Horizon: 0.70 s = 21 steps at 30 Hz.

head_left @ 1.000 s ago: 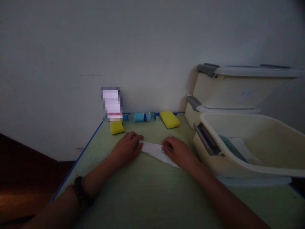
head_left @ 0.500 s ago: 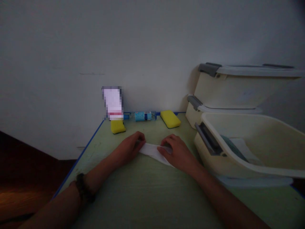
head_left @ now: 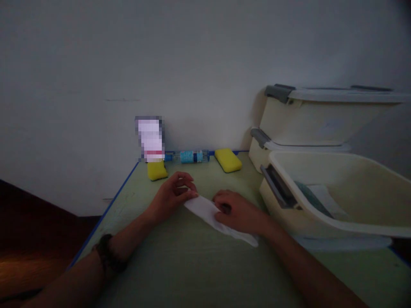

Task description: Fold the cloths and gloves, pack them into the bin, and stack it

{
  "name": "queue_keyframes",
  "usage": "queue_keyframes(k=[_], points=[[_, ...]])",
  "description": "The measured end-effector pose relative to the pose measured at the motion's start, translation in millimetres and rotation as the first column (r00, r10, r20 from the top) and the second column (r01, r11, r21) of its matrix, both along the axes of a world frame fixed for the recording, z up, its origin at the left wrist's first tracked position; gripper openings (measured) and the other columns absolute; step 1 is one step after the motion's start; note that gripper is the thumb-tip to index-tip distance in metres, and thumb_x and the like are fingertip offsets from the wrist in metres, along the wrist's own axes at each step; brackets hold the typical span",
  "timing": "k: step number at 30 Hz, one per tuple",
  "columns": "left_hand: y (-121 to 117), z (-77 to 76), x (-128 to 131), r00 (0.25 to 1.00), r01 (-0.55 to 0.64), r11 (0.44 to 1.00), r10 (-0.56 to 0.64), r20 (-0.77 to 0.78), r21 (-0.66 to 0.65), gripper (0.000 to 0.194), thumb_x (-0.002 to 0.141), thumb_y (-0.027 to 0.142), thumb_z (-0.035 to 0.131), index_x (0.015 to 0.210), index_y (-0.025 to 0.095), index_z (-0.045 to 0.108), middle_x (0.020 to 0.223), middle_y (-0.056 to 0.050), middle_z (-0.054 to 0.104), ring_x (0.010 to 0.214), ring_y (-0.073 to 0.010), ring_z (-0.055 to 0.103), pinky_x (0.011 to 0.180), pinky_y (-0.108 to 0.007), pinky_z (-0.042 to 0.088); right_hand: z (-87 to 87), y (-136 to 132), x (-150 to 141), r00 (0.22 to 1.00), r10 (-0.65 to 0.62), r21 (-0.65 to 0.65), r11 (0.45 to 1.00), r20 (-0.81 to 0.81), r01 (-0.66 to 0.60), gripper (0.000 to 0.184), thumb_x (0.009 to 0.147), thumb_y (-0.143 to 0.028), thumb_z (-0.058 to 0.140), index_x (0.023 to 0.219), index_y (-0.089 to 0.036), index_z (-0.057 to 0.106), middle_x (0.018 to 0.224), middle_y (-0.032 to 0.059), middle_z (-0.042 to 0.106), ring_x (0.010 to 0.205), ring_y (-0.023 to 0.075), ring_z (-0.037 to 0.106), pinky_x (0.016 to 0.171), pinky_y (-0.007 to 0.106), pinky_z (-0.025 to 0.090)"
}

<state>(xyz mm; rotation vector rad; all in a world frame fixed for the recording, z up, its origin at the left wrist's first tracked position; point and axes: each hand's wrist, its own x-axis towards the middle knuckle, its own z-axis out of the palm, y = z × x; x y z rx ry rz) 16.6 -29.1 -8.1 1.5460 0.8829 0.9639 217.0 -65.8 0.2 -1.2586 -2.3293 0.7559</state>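
Note:
A long, narrow piece of white cloth (head_left: pixel 205 211), shaped somewhat like a sock, lies slantwise over the pale green table (head_left: pixel 180 261). Its far left end is pinched between thumb and fingers of my left hand (head_left: pixel 175 192), the other fingers loosely curled above. My right hand (head_left: pixel 239 209) is closed on the cloth's right-hand edge, near its middle; its fingertips are partly hidden. Beyond that hand the cloth trails toward the near right, ending in a rounded tip on the tabletop.
Behind my hands are two yellow sponges (head_left: pixel 228 160), a plastic bottle (head_left: pixel 192 156) on its side and an upright blurred-out phone-like thing (head_left: pixel 150 137). At right stands an open cream bin (head_left: pixel 362 179) holding green and white items, with stacked lidded boxes (head_left: pixel 321 122) behind. A wall closes the back.
More of the white cloth shows now, its loose end stretching out to the near right. My right hand has turned, its fingers curling more downward. My left hand has shifted slightly left.

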Motion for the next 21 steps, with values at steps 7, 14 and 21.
queue_keyframes(k=[7,14,21], points=[[4.3,-4.6,-1.9,0.996,0.088,0.993,-0.087,0.01,-0.075,0.042,0.067,0.018,0.066,0.1,0.019,0.04,0.092,-0.001,0.057,0.077,-0.0114,0.059,0.067,-0.025,0.047,-0.3,2.7,1.0,0.994,-0.11,0.047,0.993,-0.017,0.111,0.013,0.067,-0.015,0.051,0.058,-0.017,0.042,0.061,-0.0037,0.043,0.058,0.0093,0.039,0.054,0.022,0.028],[6.7,-9.6,-3.7,0.987,0.05,0.998,-0.054,-0.148,-0.033,0.036,0.073,0.025,0.059,0.105,0.018,0.043,0.088,-0.002,0.057,0.078,-0.0129,0.058,0.071,-0.029,0.047,-2.8,4.2,3.4,0.978,-0.202,0.025,0.979,-0.048,0.203,0.007,0.07,-0.021,0.055,0.07,-0.018,0.048,0.067,-0.0032,0.05,0.061,0.0099,0.045,0.054,0.021,0.03],[7.1,-3.4,-5.7,0.968,0.006,0.998,0.009,-0.252,0.06,0.02,0.077,0.032,0.052,0.091,0.018,0.054,0.074,0.001,0.056,0.068,-0.0117,0.055,0.062,-0.024,0.045,-2.8,4.4,1.4,0.974,-0.211,0.047,0.975,-0.083,0.215,0.018,0.079,-0.033,0.049,0.07,-0.018,0.05,0.067,-0.0017,0.052,0.061,0.0106,0.045,0.055,0.023,0.031]])
